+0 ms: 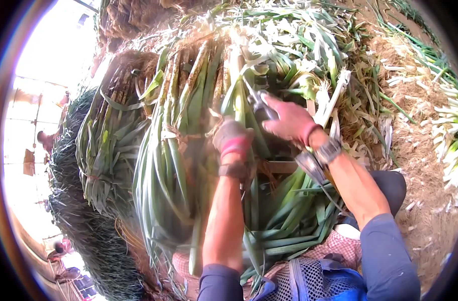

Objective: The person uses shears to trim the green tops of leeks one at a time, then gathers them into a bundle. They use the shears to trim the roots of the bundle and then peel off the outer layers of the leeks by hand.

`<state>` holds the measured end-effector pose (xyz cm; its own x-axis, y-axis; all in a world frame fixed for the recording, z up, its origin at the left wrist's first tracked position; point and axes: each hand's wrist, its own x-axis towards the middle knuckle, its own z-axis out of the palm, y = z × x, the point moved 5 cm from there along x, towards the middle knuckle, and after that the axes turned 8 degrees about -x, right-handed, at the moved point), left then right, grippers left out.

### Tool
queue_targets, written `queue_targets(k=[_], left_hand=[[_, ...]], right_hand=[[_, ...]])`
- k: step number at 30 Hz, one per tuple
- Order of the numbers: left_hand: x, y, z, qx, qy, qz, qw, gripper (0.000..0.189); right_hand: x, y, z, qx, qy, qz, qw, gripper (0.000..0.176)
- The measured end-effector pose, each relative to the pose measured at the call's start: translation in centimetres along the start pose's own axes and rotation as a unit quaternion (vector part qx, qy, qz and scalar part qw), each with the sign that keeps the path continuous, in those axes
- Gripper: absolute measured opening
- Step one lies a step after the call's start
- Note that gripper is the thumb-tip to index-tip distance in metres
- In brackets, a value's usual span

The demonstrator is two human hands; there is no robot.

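My left hand (233,139), in a red and grey glove, is closed around a long green onion (239,103), its pale stalk pointing away and its green leaves trailing toward me. My right hand (290,119), gloved in pink-red, grips a grey metal tool that looks like an air blow gun (260,104). Its thin nozzle points at the stalk, close beside it. A grey fitting and hose (310,167) hang below my right wrist. Left of my left hand lies a pile of unpeeled green onions (181,108) with brownish stalks. Parts near the left hand are blurred.
Peeled skins and leaf scraps (314,35) heap up ahead. More onion bundles (111,140) lie at left, beside a dark green stack (88,210). Green leaves (289,220) cover my lap area. White-stalked onions (452,130) lie far right. Other people (47,140) are at far left.
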<state>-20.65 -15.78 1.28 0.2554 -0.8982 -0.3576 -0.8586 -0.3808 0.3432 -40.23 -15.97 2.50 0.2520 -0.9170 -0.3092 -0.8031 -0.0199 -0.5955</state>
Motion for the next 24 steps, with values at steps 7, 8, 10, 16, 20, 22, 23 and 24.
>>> queue_targets(k=[7,8,10,16,20,22,23,24], left_hand=[[-5.1,-0.1,2.2,-0.047,0.012,0.014,0.999,0.053],[-6.1,0.1,2.8,-0.042,0.017,0.019,0.999,0.052],[-7.7,0.7,4.5,0.017,0.027,0.053,0.998,0.038],[-11.4,-0.5,10.7,0.007,0.019,0.08,0.997,0.026],[-10.8,0.1,9.3,0.011,0.06,0.115,0.992,0.029],[-10.0,0.3,7.6,0.042,0.151,0.142,0.977,0.039],[-9.4,0.2,7.1,0.046,0.152,0.139,0.977,0.05],[-9.0,0.3,6.7,0.047,0.151,0.14,0.978,0.05]], right_hand=[[-16.0,1.5,1.5,0.014,-0.054,-0.002,0.998,0.087],[-17.7,2.4,1.7,0.015,-0.038,-0.013,0.999,0.087],[-20.1,4.0,2.0,0.014,-0.001,0.001,1.0,0.087],[-21.2,4.3,0.6,-0.018,0.005,0.016,1.0,0.083],[-16.4,4.7,-0.5,-0.031,0.023,0.062,0.997,0.081],[-13.4,3.9,-1.0,-0.037,-0.015,0.07,0.997,0.082],[-11.9,3.6,-1.5,-0.036,-0.015,0.07,0.997,0.082],[-10.5,3.4,-1.9,-0.036,-0.015,0.081,0.996,0.083]])
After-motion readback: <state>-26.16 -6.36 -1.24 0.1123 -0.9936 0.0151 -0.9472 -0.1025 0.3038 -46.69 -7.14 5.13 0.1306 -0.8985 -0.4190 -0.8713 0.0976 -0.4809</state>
